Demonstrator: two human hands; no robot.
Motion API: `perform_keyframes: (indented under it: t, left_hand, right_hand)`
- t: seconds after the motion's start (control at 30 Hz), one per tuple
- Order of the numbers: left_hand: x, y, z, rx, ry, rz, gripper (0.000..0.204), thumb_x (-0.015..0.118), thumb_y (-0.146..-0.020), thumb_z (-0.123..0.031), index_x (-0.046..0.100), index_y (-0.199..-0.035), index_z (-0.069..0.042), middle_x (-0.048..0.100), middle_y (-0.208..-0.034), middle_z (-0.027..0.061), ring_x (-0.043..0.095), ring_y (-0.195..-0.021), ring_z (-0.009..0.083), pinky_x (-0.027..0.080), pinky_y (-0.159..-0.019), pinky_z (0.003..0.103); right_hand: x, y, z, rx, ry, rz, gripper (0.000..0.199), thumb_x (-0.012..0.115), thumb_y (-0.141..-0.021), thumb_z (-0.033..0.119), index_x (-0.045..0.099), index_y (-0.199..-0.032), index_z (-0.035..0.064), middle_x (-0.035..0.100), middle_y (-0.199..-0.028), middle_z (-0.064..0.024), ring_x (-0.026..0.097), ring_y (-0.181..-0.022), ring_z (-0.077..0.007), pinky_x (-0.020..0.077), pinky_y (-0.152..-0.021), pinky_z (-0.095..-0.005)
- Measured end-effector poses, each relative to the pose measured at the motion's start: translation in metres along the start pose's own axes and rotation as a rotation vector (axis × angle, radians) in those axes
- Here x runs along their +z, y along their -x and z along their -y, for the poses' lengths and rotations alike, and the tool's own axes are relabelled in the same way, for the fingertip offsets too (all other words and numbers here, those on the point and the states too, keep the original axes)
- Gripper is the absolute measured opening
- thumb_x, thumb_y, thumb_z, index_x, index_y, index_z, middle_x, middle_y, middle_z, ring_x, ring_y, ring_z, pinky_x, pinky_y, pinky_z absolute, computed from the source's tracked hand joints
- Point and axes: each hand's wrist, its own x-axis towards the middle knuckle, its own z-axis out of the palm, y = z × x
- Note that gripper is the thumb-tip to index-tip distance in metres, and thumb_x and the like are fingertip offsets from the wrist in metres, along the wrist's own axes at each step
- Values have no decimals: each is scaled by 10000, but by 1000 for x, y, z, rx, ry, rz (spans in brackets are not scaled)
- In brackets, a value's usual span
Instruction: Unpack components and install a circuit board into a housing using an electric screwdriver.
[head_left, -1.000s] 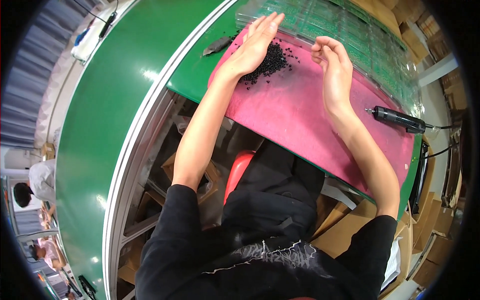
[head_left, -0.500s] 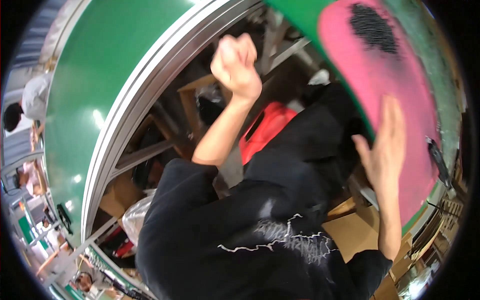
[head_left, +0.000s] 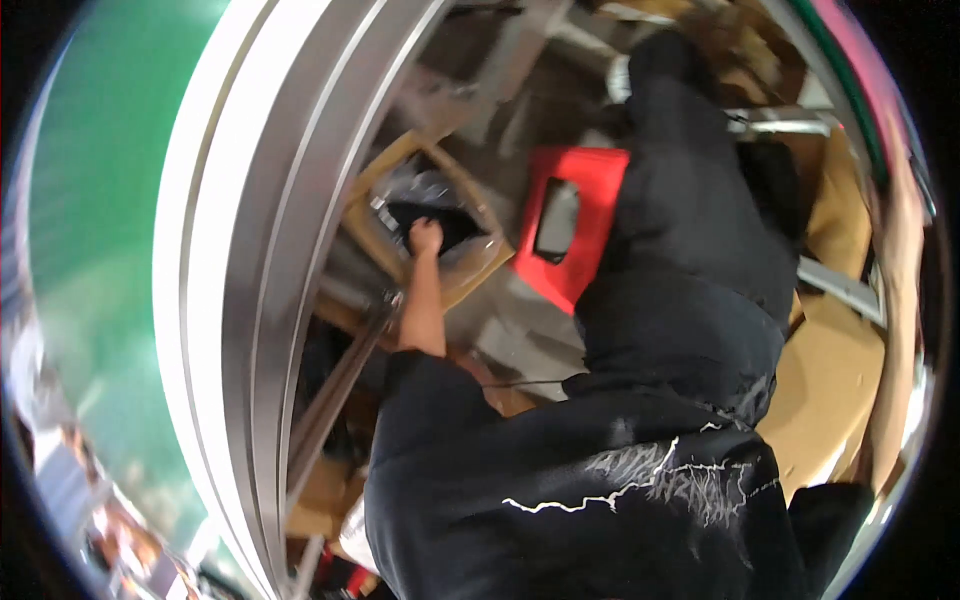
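My left hand [head_left: 426, 238] is down inside a cardboard box [head_left: 470, 283] below the bench edge. Its fingers look curled in at black material [head_left: 458, 226] in the box; what they grip, if anything, is hidden. Clear plastic [head_left: 415, 186] lies crumpled beside that material. At the far right rim, my right hand [head_left: 903, 195] is seen edge-on and stretched by the lens. It lies along the pink mat [head_left: 868, 60], fingers extended and holding nothing that shows.
The green bench top [head_left: 110, 250] with its metal-edged rim [head_left: 290, 200] curves along the left. A red plastic stool [head_left: 590, 210] with a slot stands beside my leg. Metal frame bars [head_left: 345, 390] and brown cardboard [head_left: 825, 390] are nearby.
My left hand has gone from raised in a fist down into the cardboard box. The view has shifted left and down, leaving the pink mat and right hand at the rim.
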Motion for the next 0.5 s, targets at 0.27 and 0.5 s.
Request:
perform_keyframes:
  t: [0.27, 0.5]
  left_hand:
    - [32, -52, 35, -366, -279, 240, 763, 663, -700, -420, 451, -1265, 47, 407, -1352, 253, 449, -1220, 361, 379, -1015, 414]
    - [28, -46, 36, -229, -457, 148, 664, 529, -853, -412, 272, -1424, -192, 251, -1446, 136, 312, -1262, 373, 310, -1034, 461]
  right_hand:
    - [-15, -1, 33, 145, 25, -28, 684, 637, -737, -16, 379, -1362, 87, 454, -1333, -184, 425, -1250, -329, 350, -1035, -391]
    - [-45, -17, 66, 281, 207, 88, 736, 652, -742, 48, 303, -1384, 129, 494, -1235, -204, 531, -1067, -373, 456, -905, -411]
